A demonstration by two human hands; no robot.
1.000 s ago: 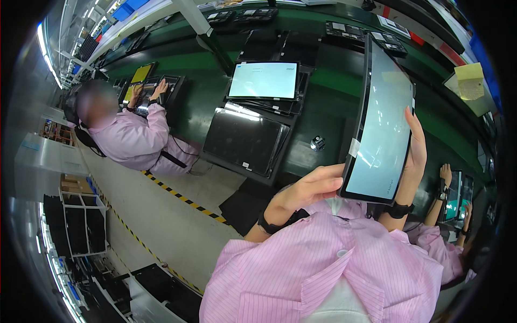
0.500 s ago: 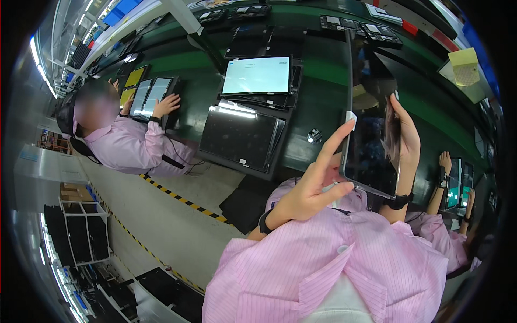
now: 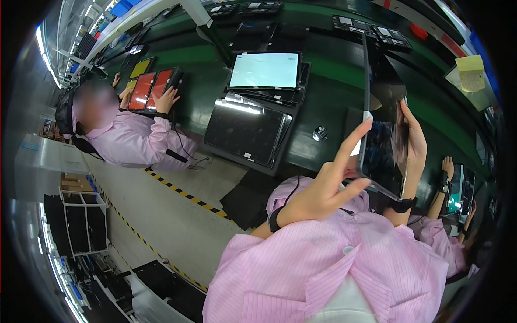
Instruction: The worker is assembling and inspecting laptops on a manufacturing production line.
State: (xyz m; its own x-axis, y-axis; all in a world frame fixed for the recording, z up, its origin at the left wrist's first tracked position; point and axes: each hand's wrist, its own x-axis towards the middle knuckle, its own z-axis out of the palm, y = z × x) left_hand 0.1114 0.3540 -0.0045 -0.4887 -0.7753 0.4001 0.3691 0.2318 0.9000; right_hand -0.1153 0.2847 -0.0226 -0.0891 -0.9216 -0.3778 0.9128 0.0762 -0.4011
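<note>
A black tablet (image 3: 381, 153) with a glossy, dark screen is raised in front of me, tilted steeply. My left hand (image 3: 336, 185) grips its left edge, thumb at the lower corner and index finger stretched up along the side near a small white tab (image 3: 367, 117). Along the right edge my right hand (image 3: 416, 142) is wrapped, its thumb on the rim and the other fingers partly hidden behind. Reflections of a hand and a yellow patch show in the screen. Dark bands circle both wrists.
Left of my hands, a tablet with a lit pale screen (image 3: 265, 70) tops a stack; dark tablets (image 3: 245, 129) lie nearer. A small round metallic piece (image 3: 320, 133) sits on the green bench. Co-workers handle tablets with red screens (image 3: 142, 90) at left and a teal one (image 3: 455, 188) at right.
The held tablet and both my hands appear slightly further right, as does most of the bench in view. The left co-worker's screens have turned from pale to red.
</note>
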